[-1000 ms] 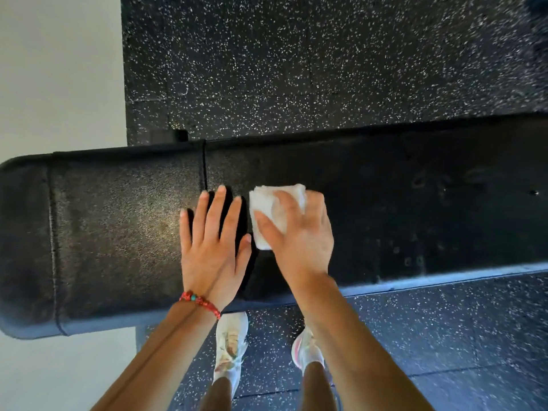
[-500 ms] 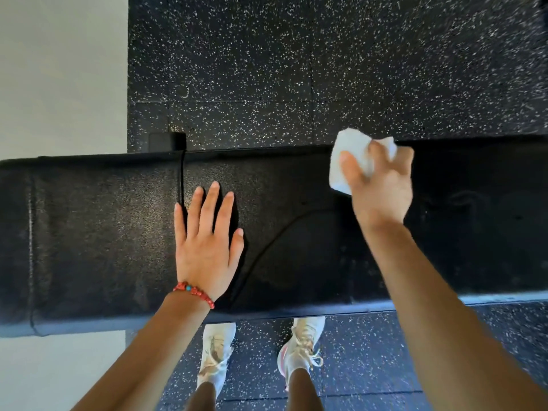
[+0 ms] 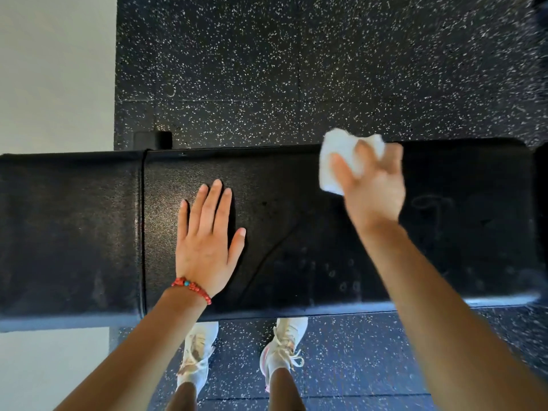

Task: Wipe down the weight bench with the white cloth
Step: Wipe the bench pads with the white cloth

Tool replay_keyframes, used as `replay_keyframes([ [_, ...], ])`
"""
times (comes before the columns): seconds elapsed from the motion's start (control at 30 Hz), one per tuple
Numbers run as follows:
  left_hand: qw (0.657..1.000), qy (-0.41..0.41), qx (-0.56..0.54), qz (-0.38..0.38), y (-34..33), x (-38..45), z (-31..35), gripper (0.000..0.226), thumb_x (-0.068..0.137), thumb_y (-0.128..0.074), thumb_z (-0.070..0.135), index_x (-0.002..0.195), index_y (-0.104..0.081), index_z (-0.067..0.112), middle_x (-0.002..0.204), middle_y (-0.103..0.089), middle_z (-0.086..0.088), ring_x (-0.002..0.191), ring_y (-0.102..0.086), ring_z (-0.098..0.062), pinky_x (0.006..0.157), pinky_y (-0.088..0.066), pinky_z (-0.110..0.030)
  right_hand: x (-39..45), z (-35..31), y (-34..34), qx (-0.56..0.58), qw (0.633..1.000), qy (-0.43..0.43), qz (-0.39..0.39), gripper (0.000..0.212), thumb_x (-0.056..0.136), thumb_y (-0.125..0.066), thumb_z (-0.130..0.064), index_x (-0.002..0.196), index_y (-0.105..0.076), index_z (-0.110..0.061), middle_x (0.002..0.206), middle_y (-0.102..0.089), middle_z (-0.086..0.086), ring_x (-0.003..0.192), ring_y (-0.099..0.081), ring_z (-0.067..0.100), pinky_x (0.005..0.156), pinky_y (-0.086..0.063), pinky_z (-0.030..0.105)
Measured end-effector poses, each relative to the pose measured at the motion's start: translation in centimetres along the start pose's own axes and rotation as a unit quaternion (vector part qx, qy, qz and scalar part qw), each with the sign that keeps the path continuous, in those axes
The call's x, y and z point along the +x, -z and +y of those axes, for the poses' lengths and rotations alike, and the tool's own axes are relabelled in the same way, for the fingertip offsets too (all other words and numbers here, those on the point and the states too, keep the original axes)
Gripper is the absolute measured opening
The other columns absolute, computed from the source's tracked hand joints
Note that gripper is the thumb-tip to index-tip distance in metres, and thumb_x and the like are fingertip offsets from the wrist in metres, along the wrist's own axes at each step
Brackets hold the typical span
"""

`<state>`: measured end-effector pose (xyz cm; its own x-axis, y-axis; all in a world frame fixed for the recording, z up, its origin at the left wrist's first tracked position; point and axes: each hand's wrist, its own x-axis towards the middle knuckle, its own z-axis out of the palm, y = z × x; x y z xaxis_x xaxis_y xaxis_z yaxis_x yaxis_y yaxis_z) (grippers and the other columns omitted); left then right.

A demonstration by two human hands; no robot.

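Note:
The black padded weight bench [image 3: 74,232] runs left to right across the view, with a seam between its two pads left of centre. My left hand [image 3: 207,241] lies flat on the pad, fingers together, a red bead bracelet on the wrist. My right hand [image 3: 373,185] grips the crumpled white cloth [image 3: 335,161] and presses it on the bench near the far edge, right of centre. Faint smears and ring marks show on the pad toward the right and near edge.
Black speckled rubber flooring [image 3: 296,69] lies beyond and below the bench. A pale wall or floor strip [image 3: 53,69] fills the left side. My two white shoes [image 3: 284,348] stand just under the near edge. A small black bench foot [image 3: 154,140] pokes out behind the seam.
My right hand has carried the cloth from beside my left hand to the right and toward the far edge of the bench. My left hand has stayed flat in place.

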<state>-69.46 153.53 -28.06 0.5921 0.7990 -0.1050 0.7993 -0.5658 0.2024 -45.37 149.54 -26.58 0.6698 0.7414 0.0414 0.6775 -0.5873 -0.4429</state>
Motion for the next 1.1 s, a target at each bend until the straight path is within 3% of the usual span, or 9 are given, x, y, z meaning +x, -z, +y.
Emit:
replay_keyframes([
  [0.17,1.000,0.005,0.010,0.001,-0.2,-0.1,0.1,0.059,0.092,-0.033,0.037,0.140,-0.035,0.003,0.148,-0.033,-0.015,0.137,-0.026,-0.033,0.113,-0.013,-0.049,-0.1,1.2,0.4,0.012,0.996,-0.087,0.028,0.046,0.084,-0.055,-0.046,0.109,-0.059,-0.008,0.113,-0.045,0.024,0.092,-0.050,0.038,0.074,-0.046,0.039],
  [0.27,1.000,0.007,0.011,-0.001,-0.1,-0.1,0.2,0.059,0.091,-0.033,0.037,0.139,-0.036,0.002,0.148,-0.033,-0.016,0.137,-0.026,-0.034,0.112,-0.015,-0.051,-2.6,-1.3,-0.5,0.035,0.999,-0.024,-0.006,0.040,0.083,-0.059,-0.041,0.102,-0.061,-0.006,0.107,-0.048,0.026,0.087,-0.051,0.040,0.072,-0.049,0.043],
  [0.43,1.000,0.010,0.020,0.007,0.3,-0.4,0.7,0.057,0.092,-0.033,0.035,0.138,-0.038,0.001,0.147,-0.034,-0.017,0.136,-0.028,-0.036,0.112,-0.016,-0.052,-7.1,-3.9,-1.3,0.038,0.992,0.113,-0.036,0.037,0.075,-0.059,-0.041,0.088,-0.065,-0.007,0.087,-0.055,0.022,0.071,-0.055,0.035,0.063,-0.049,0.037],
  [0.5,1.000,0.009,0.018,0.011,0.5,-0.8,1.0,0.055,0.093,-0.034,0.034,0.138,-0.038,0.002,0.148,-0.034,-0.017,0.137,-0.027,-0.036,0.112,-0.015,-0.051,-6.9,-2.6,-0.8,0.042,0.991,0.121,-0.034,0.035,0.075,-0.064,-0.039,0.088,-0.066,-0.007,0.087,-0.055,0.022,0.071,-0.056,0.035,0.063,-0.049,0.039],
  [0.57,1.000,-0.009,0.015,0.011,0.6,-1.3,1.4,0.055,0.092,-0.035,0.034,0.138,-0.038,0.003,0.148,-0.034,-0.017,0.137,-0.027,-0.036,0.112,-0.015,-0.051,-6.5,-0.3,0.4,0.050,0.997,0.063,-0.021,0.034,0.078,-0.066,-0.039,0.092,-0.064,-0.008,0.095,-0.053,0.023,0.074,-0.054,0.037,0.065,-0.049,0.041],
  [0.7,1.000,-0.030,0.005,0.001,0.2,-3.3,2.1,0.055,0.092,-0.036,0.034,0.138,-0.040,0.003,0.147,-0.035,-0.016,0.136,-0.029,-0.036,0.112,-0.017,-0.052,-6.7,3.0,2.0,0.047,0.996,-0.082,0.002,0.043,0.082,-0.052,-0.048,0.104,-0.059,-0.012,0.113,-0.045,0.018,0.089,-0.051,0.034,0.073,-0.050,0.044],
  [0.8,1.000,-0.023,-0.007,-0.001,-0.3,-4.4,2.1,0.055,0.091,-0.036,0.033,0.136,-0.042,0.002,0.146,-0.037,-0.018,0.135,-0.031,-0.037,0.110,-0.018,-0.054,-8.4,1.3,1.1,0.038,0.993,-0.112,0.031,0.044,0.084,-0.053,-0.046,0.106,-0.060,-0.009,0.112,-0.045,0.020,0.090,-0.051,0.035,0.071,-0.051,0.043],
  [0.97,0.999,-0.020,-0.024,-0.005,-0.4,-4.6,1.9,0.056,0.092,-0.033,0.033,0.138,-0.039,0.003,0.148,-0.034,-0.016,0.137,-0.028,-0.036,0.111,-0.016,-0.053,-14.5,-3.5,-0.7,0.036,0.999,0.018,-0.003,0.039,0.080,-0.053,-0.045,0.094,-0.066,-0.010,0.091,-0.055,0.020,0.073,-0.056,0.035,0.060,-0.048,0.034],
  [1.1,0.999,-0.021,-0.024,-0.022,0.0,-4.5,1.8,0.057,0.092,-0.030,0.035,0.140,-0.036,0.005,0.150,-0.031,-0.015,0.139,-0.023,-0.034,0.112,-0.013,-0.051,-14.2,-2.0,0.2,-0.001,0.998,0.060,-0.005,0.039,0.079,-0.053,-0.044,0.090,-0.067,-0.010,0.088,-0.056,0.022,0.066,-0.056,0.034,0.058,-0.049,0.035],
])
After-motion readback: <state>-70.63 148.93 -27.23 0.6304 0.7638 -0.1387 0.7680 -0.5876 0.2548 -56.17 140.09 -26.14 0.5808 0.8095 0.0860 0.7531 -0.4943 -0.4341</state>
